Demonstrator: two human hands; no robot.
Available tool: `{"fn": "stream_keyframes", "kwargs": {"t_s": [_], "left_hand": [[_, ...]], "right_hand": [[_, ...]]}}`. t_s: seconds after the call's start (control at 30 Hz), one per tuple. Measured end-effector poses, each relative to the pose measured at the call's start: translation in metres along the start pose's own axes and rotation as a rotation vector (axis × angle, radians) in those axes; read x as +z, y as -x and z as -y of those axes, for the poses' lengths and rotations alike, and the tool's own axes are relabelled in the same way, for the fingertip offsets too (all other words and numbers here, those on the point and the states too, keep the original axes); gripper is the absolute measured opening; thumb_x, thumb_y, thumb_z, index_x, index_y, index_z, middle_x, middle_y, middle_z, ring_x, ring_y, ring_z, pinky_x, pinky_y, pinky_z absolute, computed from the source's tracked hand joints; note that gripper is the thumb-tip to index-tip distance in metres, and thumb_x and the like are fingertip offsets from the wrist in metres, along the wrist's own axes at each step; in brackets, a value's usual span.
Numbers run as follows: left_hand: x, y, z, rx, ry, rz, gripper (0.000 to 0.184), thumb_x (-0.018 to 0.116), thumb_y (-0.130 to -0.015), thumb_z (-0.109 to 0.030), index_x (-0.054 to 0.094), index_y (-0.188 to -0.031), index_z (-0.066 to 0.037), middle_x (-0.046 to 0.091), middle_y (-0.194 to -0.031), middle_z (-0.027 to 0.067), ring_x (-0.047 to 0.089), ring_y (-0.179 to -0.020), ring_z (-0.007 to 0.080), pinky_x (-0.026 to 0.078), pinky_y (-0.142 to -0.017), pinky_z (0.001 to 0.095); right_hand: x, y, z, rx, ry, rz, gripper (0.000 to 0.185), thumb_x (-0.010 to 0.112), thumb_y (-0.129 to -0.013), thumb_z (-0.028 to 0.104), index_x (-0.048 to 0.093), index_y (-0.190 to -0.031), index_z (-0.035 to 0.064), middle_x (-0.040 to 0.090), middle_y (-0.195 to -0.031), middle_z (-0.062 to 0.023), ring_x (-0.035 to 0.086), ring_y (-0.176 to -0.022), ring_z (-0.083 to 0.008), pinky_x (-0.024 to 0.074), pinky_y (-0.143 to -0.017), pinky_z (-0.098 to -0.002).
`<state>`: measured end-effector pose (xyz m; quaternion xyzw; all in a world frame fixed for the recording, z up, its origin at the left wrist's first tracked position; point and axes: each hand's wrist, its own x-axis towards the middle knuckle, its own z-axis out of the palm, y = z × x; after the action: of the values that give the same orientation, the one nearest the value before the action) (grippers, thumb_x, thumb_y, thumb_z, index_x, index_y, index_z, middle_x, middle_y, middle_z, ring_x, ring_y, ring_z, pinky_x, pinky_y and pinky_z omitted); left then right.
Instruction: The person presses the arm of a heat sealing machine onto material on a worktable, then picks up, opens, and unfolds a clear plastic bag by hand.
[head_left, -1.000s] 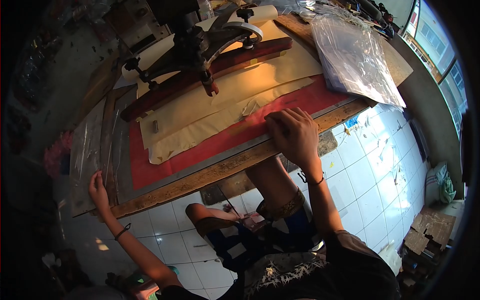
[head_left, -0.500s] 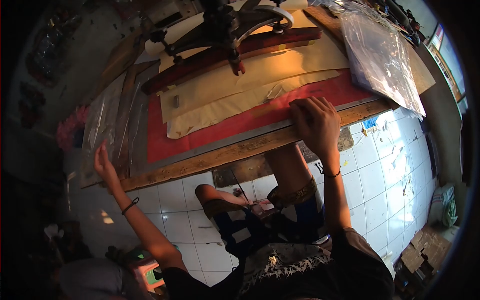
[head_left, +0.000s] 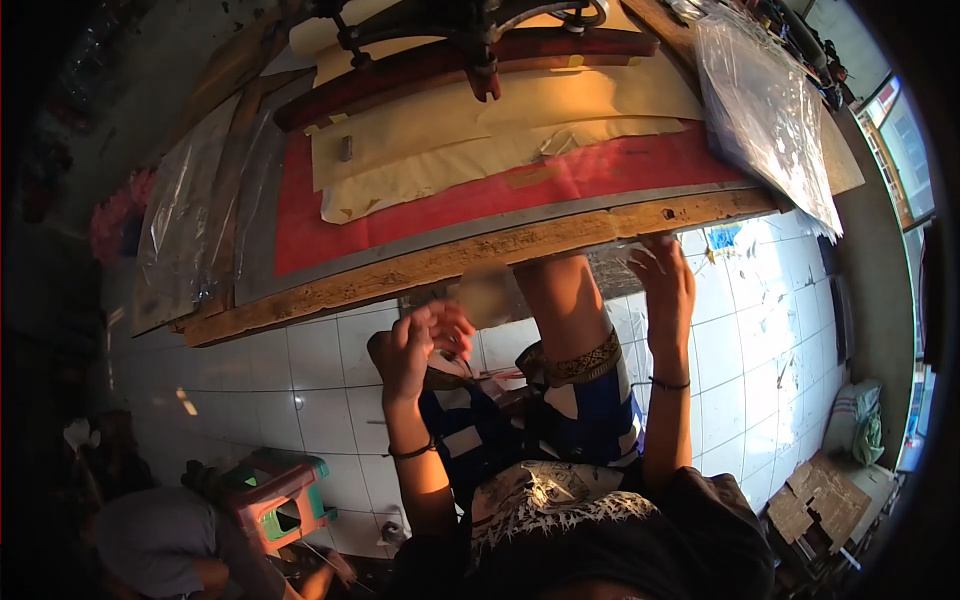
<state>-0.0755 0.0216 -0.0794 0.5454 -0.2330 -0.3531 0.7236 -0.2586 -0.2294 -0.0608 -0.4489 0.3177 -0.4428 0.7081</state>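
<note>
My left hand (head_left: pixel 425 335) is in the air over my lap, in front of the table's wooden front edge (head_left: pixel 480 248). Its fingers are loosely bent and apart, with nothing in them. Just below the same edge, further right, is my right hand (head_left: pixel 668 278), its fingers bent and apart; whether it touches the wood cannot be made out. On the table lies a red sheet (head_left: pixel 420 213), partly covered by cream paper (head_left: pixel 400 185). Over the paper's far part stands a long dark-red bar (head_left: pixel 400 92) attached to a black metal frame (head_left: pixel 450 22).
Clear plastic sheets (head_left: pixel 765 115) overhang the table's right corner, and more plastic (head_left: pixel 185 215) lies at the left. A red and green stool (head_left: pixel 285 500) stands on the tiled floor near another person (head_left: pixel 150 545). Cardboard (head_left: pixel 820 500) lies at the lower right.
My left hand has come from the table's left end to over my lap. My right hand has left the red sheet and dropped below the front edge. The view has shifted.
</note>
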Motion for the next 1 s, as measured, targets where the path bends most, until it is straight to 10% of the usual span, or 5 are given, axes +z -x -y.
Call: {"fn": "stream_keyframes", "kwargs": {"t_s": [0.23, 0.67, 0.87, 0.93, 1.0], "left_hand": [[0.05, -0.03, -0.016, 0.021, 0.228, -0.351, 0.034, 0.061, -0.092, -0.035, 0.061, -0.087, -0.001, 0.065, -0.068, 0.0096, 0.063, -0.056, 0.0174, 0.049, -0.049, 0.0281], [0.043, -0.032, -0.008, -0.008, 0.189, -0.32, 0.037, 0.061, -0.091, -0.036, 0.049, -0.095, -0.001, 0.062, -0.069, 0.0145, 0.062, -0.062, 0.0242, 0.05, -0.056, 0.0351], [0.005, -0.022, -0.034, -0.286, 0.056, 0.224, 0.045, 0.059, -0.093, -0.039, 0.065, -0.093, 0.005, 0.066, -0.075, 0.0152, 0.065, -0.061, 0.0204, 0.053, -0.058, 0.0317], [-0.014, -0.017, -0.09, 0.092, -0.659, 0.668, 0.041, 0.064, -0.09, -0.038, 0.068, -0.089, 0.003, 0.069, -0.082, 0.017, 0.067, -0.069, 0.0197, 0.053, -0.066, 0.0303], [-0.042, -0.003, -0.139, 0.179, -0.547, 0.463, 0.027, 0.069, -0.087, -0.027, 0.071, -0.086, 0.0, 0.071, -0.086, 0.0158, 0.068, -0.076, 0.0195, 0.052, -0.077, 0.0304]], "right_hand": [[0.027, -0.009, 0.008, 0.095, -0.039, 0.15, 0.038, 0.057, -0.096, 0.032, 0.056, -0.108, -0.0044, 0.065, -0.098, -0.0127, 0.066, -0.086, -0.0165, 0.0537, -0.079, -0.0277], [0.037, -0.007, 0.004, 0.058, -0.021, 0.063, 0.031, 0.056, -0.096, 0.025, 0.052, -0.106, -0.004, 0.063, -0.091, -0.0139, 0.066, -0.074, -0.0209, 0.0554, -0.069, -0.0313], [0.039, -0.018, -0.023, -0.04, -0.02, -0.019, 0.038, 0.055, -0.095, 0.033, 0.048, -0.111, -0.0002, 0.059, -0.097, -0.0117, 0.062, -0.083, -0.0188, 0.0526, -0.072, -0.0335], [0.038, -0.016, -0.031, -0.078, 0.011, -0.102, 0.037, 0.054, -0.096, 0.034, 0.048, -0.112, 0.0005, 0.059, -0.101, -0.0105, 0.06, -0.088, -0.0164, 0.0508, -0.075, -0.0323], [0.022, -0.022, -0.047, -0.075, 0.08, -0.013, 0.047, 0.046, -0.098, 0.044, 0.047, -0.12, 0.0029, 0.057, -0.111, -0.009, 0.056, -0.103, -0.0183, 0.0445, -0.09, -0.0354]]}}
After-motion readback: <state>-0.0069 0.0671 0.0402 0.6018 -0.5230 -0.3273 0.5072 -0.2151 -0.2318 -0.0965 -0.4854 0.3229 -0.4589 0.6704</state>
